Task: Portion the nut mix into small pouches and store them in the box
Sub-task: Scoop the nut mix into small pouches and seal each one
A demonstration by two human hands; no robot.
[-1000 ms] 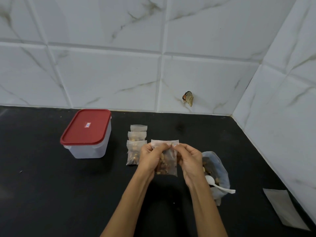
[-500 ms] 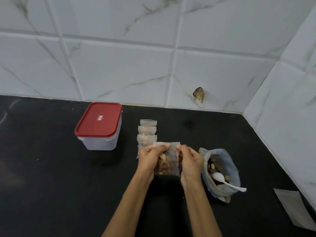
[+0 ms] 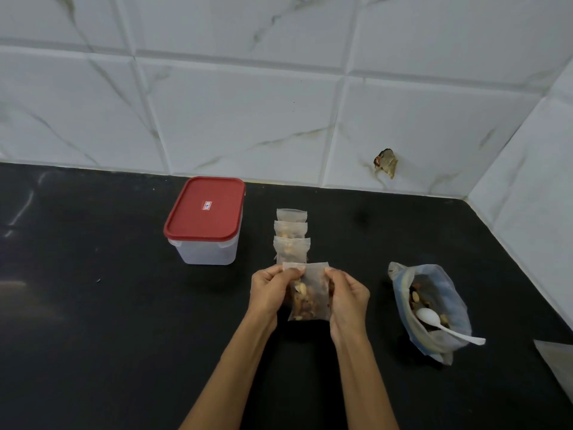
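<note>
A small translucent pouch [image 3: 310, 293] filled with nut mix was held upright at the centre of the frame, just above the counter [image 3: 93, 336]. Its top edge was pinched at the left corner by the left hand [image 3: 273, 293] and at the right corner by the right hand [image 3: 348, 301], the fingers of both curled around the pouch's sides. Directly behind it, three filled pouches [image 3: 291, 234] were laid in an overlapping row running toward the wall. The box [image 3: 204, 221], clear-walled and closed with a red lid, was set on the counter left of that row, near the wall. At the right, an open bag of nut mix [image 3: 434, 308] was seen with one white spoon [image 3: 440, 322] resting inside, the handle sticking out toward the lower right.

The counter was black and glossy, bounded by white marble-veined wall tiles [image 3: 248, 119] at the top of the frame and along the right, forming a corner. A small brownish object [image 3: 386, 162] was stuck on the back wall; its nature could not be made out. At the lower right edge, a flat pale sheet [image 3: 558, 361] was cut off by the frame. The lowest of the three pouches was partly hidden by the held one.
</note>
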